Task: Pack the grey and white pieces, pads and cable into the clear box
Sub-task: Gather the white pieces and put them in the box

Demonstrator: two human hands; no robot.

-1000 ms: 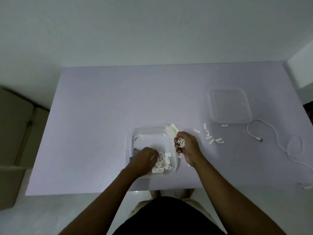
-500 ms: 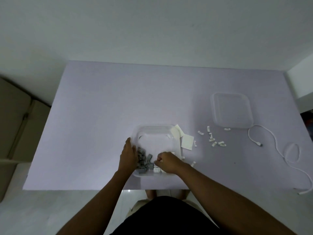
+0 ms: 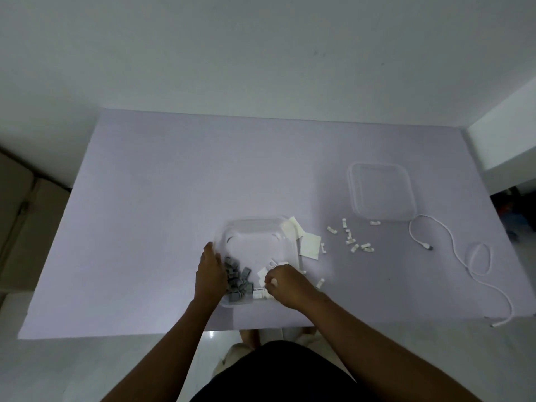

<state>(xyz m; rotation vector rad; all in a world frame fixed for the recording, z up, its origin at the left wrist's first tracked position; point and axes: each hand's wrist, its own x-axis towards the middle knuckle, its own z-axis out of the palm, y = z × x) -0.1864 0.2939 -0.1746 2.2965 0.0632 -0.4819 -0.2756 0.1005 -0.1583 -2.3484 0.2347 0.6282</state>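
Note:
The clear box [image 3: 253,223] sits near the table's front edge. Grey pieces [image 3: 237,278] are heaped in its near left corner, with white pieces [image 3: 260,294] beside them. My left hand [image 3: 210,271] grips the box's left wall. My right hand [image 3: 285,285] is over the near right corner, fingers pinched together with a small white bit at their tips. Cream pads [image 3: 310,245] lie against the box's right side. More white pieces [image 3: 352,240] are scattered further right. The white cable [image 3: 464,256] curls at the far right.
The clear lid [image 3: 381,192] lies flat at the back right, one white piece at its front rim. A single white piece [image 3: 320,283] lies just right of my right wrist. The cable's end [image 3: 499,323] reaches the table's front right edge.
My right hand moved left from beside the box, where it held white pieces, into the near right corner. My left hand came out of the box onto its left wall, uncovering the grey pieces.

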